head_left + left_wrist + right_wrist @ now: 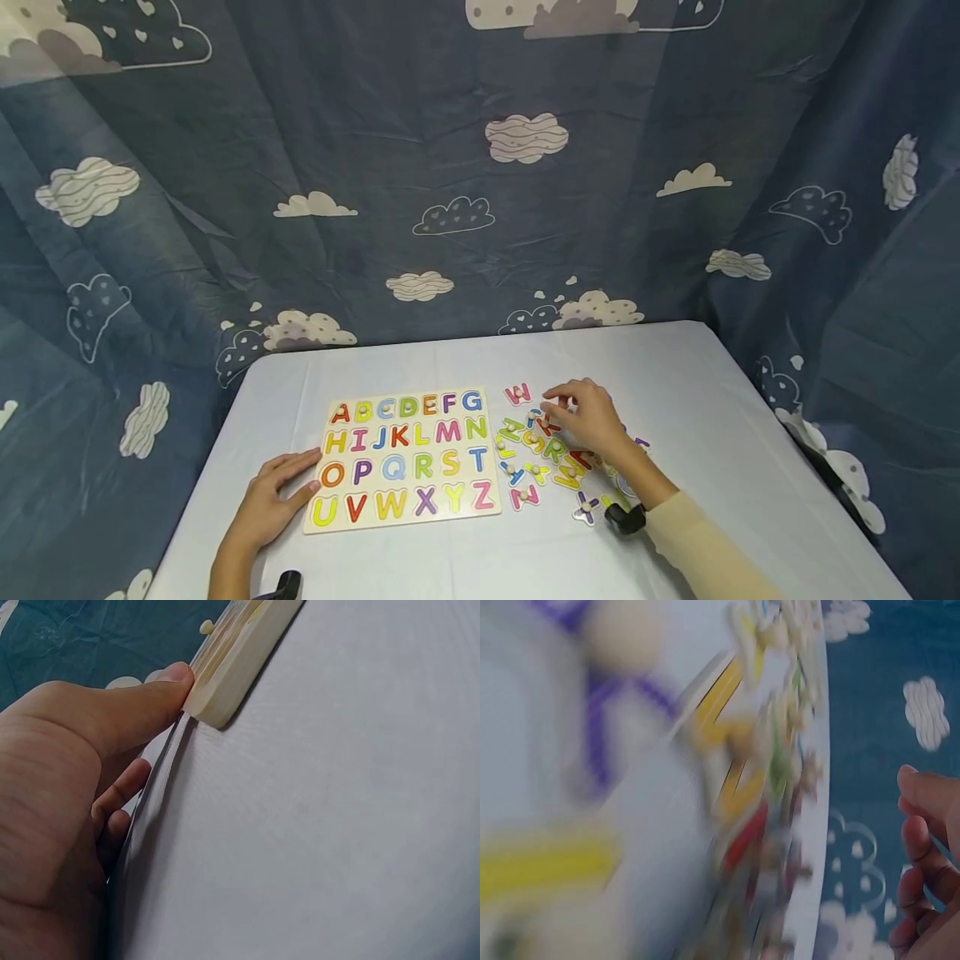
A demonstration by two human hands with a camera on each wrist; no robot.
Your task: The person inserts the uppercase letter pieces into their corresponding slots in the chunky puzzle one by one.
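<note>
A pale wooden alphabet board (373, 452) with coloured capital letters lies at the left. My left hand (262, 504) rests beside it, index finger and thumb at its left edge; in the left wrist view that thumb touches the board's edge (232, 686). My right hand (592, 421) hovers above a scatter of knobbed letter pieces, fingers bent, thumb and index finger apart with nothing visible between them. Nearest its fingertips is a red K piece (548, 424); a pink W piece (517, 394) lies farther back. In the right wrist view, the fingers (930, 870) are loosely curled.
A purple X piece (586, 507) and a pink zigzag-shaped piece (525, 497) lie at the front of the scatter. Knobs stand up on pieces in the board's top row. A white cloth covers the table (450, 567); a blue cloud-print curtain (450, 175) hangs behind.
</note>
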